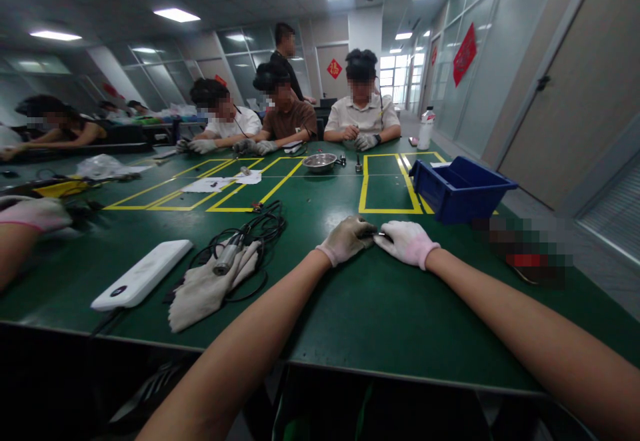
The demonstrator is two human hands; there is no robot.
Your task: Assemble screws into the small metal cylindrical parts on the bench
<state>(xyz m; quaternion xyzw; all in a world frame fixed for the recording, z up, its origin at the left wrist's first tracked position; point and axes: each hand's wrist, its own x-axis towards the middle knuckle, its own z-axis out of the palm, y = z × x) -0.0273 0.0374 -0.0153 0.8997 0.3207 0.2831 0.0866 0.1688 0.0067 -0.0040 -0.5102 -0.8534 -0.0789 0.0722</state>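
My left hand (347, 240), in a greyish work glove, is closed around one end of a small dark part with a shiny metal tip (381, 234). From the other side, my right hand (406, 241) in a whiter glove with a pink cuff pinches at the metal end. The gloved fingers hide most of the part, so its kind cannot be made out. Both hands meet just above or on the green table (380, 314), in front of the yellow tape outlines (393, 211).
A blue bin (473, 194) stands right of my hands. To the left lie a metal cylindrical tool (229, 254) with a black cable, loose gloves (197, 294) and a white power bank (143, 276). Farther off are a metal bowl (320, 163), a bottle (426, 129) and co-workers (363, 108).
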